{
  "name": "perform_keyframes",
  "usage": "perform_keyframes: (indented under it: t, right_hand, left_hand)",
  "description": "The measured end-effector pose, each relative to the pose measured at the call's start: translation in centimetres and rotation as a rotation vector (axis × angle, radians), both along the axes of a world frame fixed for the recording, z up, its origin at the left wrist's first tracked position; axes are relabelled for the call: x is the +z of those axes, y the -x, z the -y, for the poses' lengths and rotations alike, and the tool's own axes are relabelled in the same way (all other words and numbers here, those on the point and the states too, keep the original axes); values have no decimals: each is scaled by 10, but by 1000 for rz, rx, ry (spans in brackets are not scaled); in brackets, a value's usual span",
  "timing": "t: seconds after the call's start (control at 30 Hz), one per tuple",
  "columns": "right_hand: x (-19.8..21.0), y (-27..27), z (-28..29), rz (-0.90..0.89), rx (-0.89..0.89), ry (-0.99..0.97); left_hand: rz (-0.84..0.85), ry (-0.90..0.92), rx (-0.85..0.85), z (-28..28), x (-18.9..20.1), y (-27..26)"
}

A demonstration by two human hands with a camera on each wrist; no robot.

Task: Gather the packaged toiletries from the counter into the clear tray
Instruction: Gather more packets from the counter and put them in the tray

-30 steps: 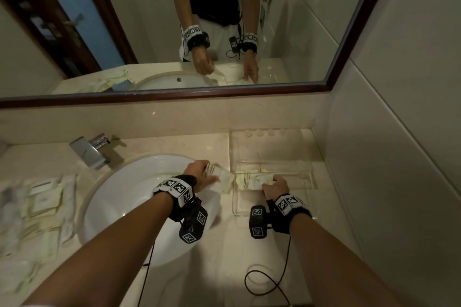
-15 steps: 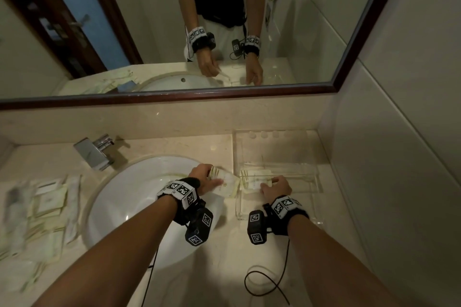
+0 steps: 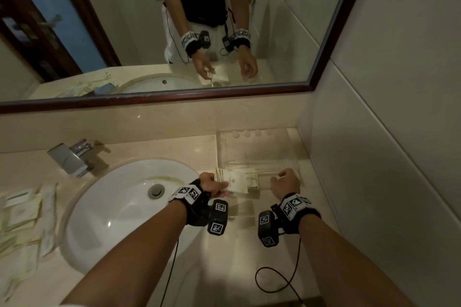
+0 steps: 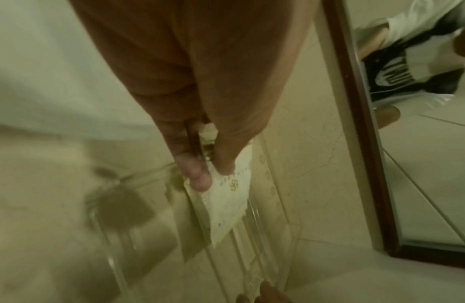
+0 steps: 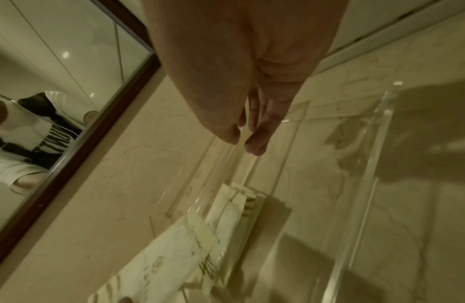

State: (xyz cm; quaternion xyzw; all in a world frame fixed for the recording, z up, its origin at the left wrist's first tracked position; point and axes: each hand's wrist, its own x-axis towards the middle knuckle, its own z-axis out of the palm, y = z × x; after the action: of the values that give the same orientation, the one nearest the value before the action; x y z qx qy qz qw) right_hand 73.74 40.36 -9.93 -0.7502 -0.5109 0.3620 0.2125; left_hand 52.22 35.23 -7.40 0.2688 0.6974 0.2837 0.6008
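Observation:
My left hand [image 3: 220,185] pinches a small stack of white toiletry packets [image 3: 235,180] between thumb and fingers, at the left end of the clear tray [image 3: 298,166]. The left wrist view shows the pinch [image 4: 210,176] on the packets [image 4: 226,205] above the tray [image 4: 280,225]. A few packets [image 3: 253,179] stand inside the tray's left end, also in the right wrist view [image 5: 237,203]. My right hand [image 3: 284,177] hovers over the tray's right part, fingers relaxed and empty [image 5: 245,142].
The white sink [image 3: 119,207] and chrome faucet [image 3: 69,157] lie left of the tray. Several loose packets [image 3: 22,217] are spread on the counter's far left. A tiled wall [image 3: 374,182] stands close on the right; the mirror [image 3: 174,20] is behind.
My right hand let go of the packet it was setting in the tray and drew away to the right. My left hand brought its stack rightward to the tray's left end.

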Motion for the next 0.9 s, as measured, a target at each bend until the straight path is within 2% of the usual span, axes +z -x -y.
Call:
perform_keyframes:
  t: [0.17,0.3,0.5,0.6,0.7,0.83,0.9]
  right_hand:
    - [11,-19,0,16,-7,-28]
    - [19,-28,-1,27,-7,-45]
    - [23,-31,-1,46,-1,-34]
    - [25,-27,-1,53,7,-32]
    - [24,-25,-3,47,16,-23]
    - [22,-24,-7,28,10,-31]
    - [21,-23,-9,32,7,-30]
  left_hand:
    - [121,41,53,0,-6,-19]
    - [98,93,59,-5,-18,-32]
    - [153,74,124,-4,-36,-33]
    - [94,51,150,-2,-38,-32]
    - [41,72,96,-6,-33,-34]
    - [132,83,100,-10,-37,-31]
    - [202,55,182,-16,-47,-32]
